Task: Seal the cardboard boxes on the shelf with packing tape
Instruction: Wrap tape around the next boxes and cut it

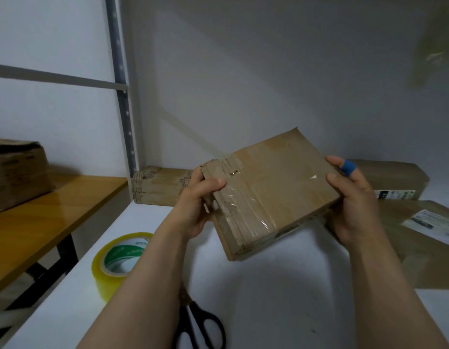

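A flat cardboard box with clear tape across its left end is held tilted above the white shelf. My left hand grips its left end, thumb on top over the taped part. My right hand grips its right edge, a blue band on the forefinger. A roll of yellowish packing tape with a green-and-white core lies on the shelf at the lower left, partly hidden by my left forearm. Black-handled scissors lie on the shelf near the front, between my forearms.
Another cardboard box stands at the back of the shelf by the metal upright. Two labelled boxes lie at the right. A wooden table at the left carries a larger box.
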{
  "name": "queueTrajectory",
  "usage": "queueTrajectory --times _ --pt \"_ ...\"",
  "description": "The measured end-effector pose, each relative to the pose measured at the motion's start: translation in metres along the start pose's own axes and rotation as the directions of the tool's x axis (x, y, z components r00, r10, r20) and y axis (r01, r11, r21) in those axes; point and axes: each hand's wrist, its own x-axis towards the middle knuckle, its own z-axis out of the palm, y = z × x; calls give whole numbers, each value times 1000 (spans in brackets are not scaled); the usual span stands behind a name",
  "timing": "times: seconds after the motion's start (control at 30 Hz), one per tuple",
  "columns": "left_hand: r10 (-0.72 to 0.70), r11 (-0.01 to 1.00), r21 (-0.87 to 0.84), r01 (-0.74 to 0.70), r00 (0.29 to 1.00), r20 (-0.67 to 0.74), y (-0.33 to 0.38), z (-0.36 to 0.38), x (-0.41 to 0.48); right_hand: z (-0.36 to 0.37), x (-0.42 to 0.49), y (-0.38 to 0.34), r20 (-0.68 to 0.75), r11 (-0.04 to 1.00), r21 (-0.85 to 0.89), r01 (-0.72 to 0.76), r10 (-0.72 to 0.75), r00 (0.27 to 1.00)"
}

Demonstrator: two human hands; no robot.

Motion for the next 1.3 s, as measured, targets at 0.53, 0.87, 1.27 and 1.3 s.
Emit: queueTrajectory --times 0.53,0.87,1.27,1.3 --pt "-204 979 -73 193 958 -200 0 0 5 11 2 3 35 994 103 44 -48 998" --pt "-402 890 -315 329 893 -202 1 -16 6 10 -6 3 160 995 -100 -15 31 987" --pt "-519 838 -254 483 849 -101 -13 -14 10 22 -13 -1 204 992 -87 -90 107 973" --pt "-518 841 -239 485 849 -101 -11 -13 10 22 -12 0 188 990 -97 -98 115 975"
